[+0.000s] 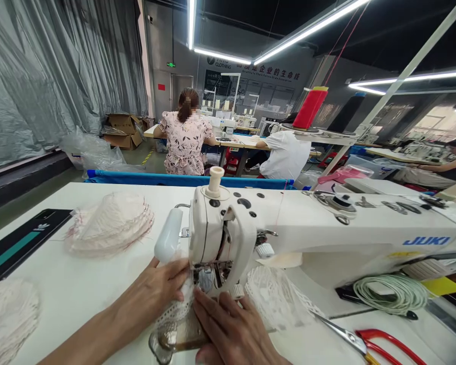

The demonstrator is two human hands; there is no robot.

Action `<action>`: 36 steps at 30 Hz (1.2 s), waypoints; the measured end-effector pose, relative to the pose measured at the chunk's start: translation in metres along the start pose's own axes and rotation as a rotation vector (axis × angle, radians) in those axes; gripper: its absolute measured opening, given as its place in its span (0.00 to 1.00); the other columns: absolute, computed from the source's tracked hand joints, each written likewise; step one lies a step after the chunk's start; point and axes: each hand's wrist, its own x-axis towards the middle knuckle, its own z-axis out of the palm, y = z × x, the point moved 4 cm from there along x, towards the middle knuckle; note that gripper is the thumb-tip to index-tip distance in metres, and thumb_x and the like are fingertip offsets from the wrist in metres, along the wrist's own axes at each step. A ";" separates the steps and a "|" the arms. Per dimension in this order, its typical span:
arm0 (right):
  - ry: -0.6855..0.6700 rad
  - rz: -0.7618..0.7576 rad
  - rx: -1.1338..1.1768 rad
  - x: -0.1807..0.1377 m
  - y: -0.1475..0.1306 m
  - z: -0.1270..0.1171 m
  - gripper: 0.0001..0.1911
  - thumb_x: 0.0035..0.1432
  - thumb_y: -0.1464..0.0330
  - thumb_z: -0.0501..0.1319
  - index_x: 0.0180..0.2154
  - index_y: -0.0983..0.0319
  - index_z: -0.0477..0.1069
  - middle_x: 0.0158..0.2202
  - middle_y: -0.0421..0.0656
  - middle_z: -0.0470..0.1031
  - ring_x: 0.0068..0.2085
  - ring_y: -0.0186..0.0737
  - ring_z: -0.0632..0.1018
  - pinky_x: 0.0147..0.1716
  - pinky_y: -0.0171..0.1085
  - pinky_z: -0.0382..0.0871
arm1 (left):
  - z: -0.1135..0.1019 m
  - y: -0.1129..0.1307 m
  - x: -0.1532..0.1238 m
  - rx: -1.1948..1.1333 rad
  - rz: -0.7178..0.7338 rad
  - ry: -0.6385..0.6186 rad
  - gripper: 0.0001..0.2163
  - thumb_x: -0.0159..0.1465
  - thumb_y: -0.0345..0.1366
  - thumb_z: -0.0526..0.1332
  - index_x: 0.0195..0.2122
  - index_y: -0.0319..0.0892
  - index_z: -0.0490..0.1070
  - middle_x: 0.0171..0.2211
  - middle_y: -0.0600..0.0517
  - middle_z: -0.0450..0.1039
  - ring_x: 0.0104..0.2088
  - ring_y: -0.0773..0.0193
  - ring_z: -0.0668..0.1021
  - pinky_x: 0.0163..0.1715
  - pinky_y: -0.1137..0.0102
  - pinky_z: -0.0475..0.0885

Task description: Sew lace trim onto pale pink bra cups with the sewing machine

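Roughly, lace [172,315] lies under left hand [160,285] and just left of right hand [236,327], holed edge slanting away toward the machine [311,219] — either grip, pinching or pressing flat, can't tell.

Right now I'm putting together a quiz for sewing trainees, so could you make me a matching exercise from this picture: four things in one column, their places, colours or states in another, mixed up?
Column one
1. Left hand
2. Red thread cone
3. Scissors
4. Coiled cord

Column two
A. Pale green, below the blue JUKI lettering
B. Fingers on white lace fabric
C. Red-handled, at the lower right of the picture
D. Raised on a stand behind the sewing machine

Right pairs: 1-B, 2-D, 3-C, 4-A
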 end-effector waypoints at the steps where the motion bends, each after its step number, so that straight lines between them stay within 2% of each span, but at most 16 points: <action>1: -0.016 0.002 0.008 0.000 0.000 -0.001 0.29 0.67 0.54 0.40 0.47 0.67 0.70 0.49 0.49 0.73 0.32 0.40 0.71 0.28 0.40 0.58 | -0.003 0.002 -0.004 0.005 0.036 -0.011 0.12 0.65 0.25 0.50 0.41 0.47 0.68 0.47 0.56 0.72 0.41 0.62 0.76 0.53 0.62 0.58; 4: -0.011 0.005 0.029 0.001 -0.001 -0.004 0.26 0.68 0.57 0.43 0.47 0.68 0.71 0.49 0.49 0.73 0.33 0.40 0.71 0.29 0.39 0.59 | -0.011 0.007 -0.018 -0.010 0.169 -0.017 0.05 0.65 0.30 0.54 0.39 0.46 0.67 0.45 0.53 0.72 0.38 0.64 0.76 0.53 0.60 0.53; 6: -0.006 0.008 0.035 0.001 -0.002 -0.005 0.24 0.68 0.59 0.44 0.46 0.68 0.71 0.49 0.48 0.73 0.34 0.40 0.71 0.29 0.39 0.59 | -0.014 0.009 -0.025 -0.020 0.245 0.058 0.02 0.65 0.32 0.56 0.35 0.45 0.68 0.39 0.53 0.73 0.37 0.65 0.75 0.49 0.62 0.54; 10: -0.024 0.012 0.028 0.001 -0.002 -0.004 0.22 0.68 0.60 0.45 0.46 0.66 0.71 0.50 0.48 0.73 0.34 0.39 0.71 0.28 0.39 0.59 | -0.008 0.007 -0.030 0.008 0.317 0.226 0.13 0.68 0.25 0.49 0.27 0.41 0.65 0.32 0.54 0.74 0.36 0.67 0.75 0.42 0.65 0.56; 15: -0.063 0.007 0.014 0.001 -0.002 -0.003 0.23 0.68 0.59 0.44 0.47 0.66 0.71 0.48 0.49 0.74 0.32 0.38 0.72 0.28 0.38 0.59 | 0.000 0.008 -0.031 0.065 0.405 0.242 0.15 0.70 0.27 0.46 0.30 0.41 0.68 0.39 0.53 0.77 0.43 0.69 0.75 0.48 0.67 0.55; 19: -0.070 0.007 0.017 0.002 -0.001 -0.003 0.23 0.68 0.59 0.43 0.46 0.65 0.71 0.46 0.49 0.75 0.32 0.38 0.72 0.28 0.38 0.60 | 0.002 0.004 -0.031 0.116 0.405 0.249 0.15 0.71 0.29 0.45 0.33 0.42 0.70 0.42 0.54 0.77 0.47 0.71 0.73 0.51 0.67 0.54; 23: -0.068 0.004 0.024 0.002 0.000 -0.002 0.23 0.68 0.58 0.44 0.46 0.66 0.71 0.45 0.48 0.76 0.31 0.38 0.72 0.27 0.38 0.59 | 0.005 0.003 -0.031 0.157 0.416 0.197 0.16 0.71 0.27 0.44 0.35 0.43 0.70 0.44 0.54 0.76 0.47 0.71 0.73 0.52 0.67 0.53; 27: -0.033 0.020 0.048 0.000 -0.001 -0.002 0.22 0.68 0.60 0.44 0.46 0.65 0.71 0.46 0.45 0.76 0.31 0.38 0.71 0.26 0.38 0.57 | -0.001 0.010 -0.030 0.073 0.385 0.157 0.14 0.69 0.25 0.45 0.33 0.41 0.68 0.42 0.53 0.76 0.45 0.68 0.75 0.50 0.67 0.54; 30: 0.040 0.032 0.056 0.000 -0.002 -0.003 0.17 0.67 0.64 0.47 0.43 0.65 0.72 0.45 0.44 0.76 0.30 0.37 0.71 0.27 0.38 0.57 | 0.000 0.014 -0.028 -0.005 0.305 0.113 0.11 0.69 0.27 0.46 0.40 0.41 0.67 0.39 0.53 0.75 0.41 0.68 0.75 0.46 0.68 0.56; 32: 0.093 0.028 0.051 0.001 -0.003 -0.004 0.15 0.66 0.66 0.49 0.41 0.65 0.72 0.42 0.43 0.77 0.29 0.36 0.70 0.28 0.39 0.58 | 0.005 0.014 -0.028 -0.025 0.269 0.149 0.12 0.70 0.30 0.46 0.46 0.42 0.67 0.37 0.54 0.74 0.38 0.67 0.74 0.44 0.68 0.56; 36: 0.136 0.028 0.038 0.002 -0.003 -0.006 0.16 0.67 0.66 0.48 0.37 0.64 0.72 0.37 0.43 0.78 0.27 0.35 0.69 0.28 0.39 0.56 | 0.022 0.009 -0.031 0.043 0.290 0.250 0.14 0.71 0.37 0.44 0.44 0.42 0.69 0.35 0.53 0.73 0.36 0.67 0.73 0.42 0.67 0.56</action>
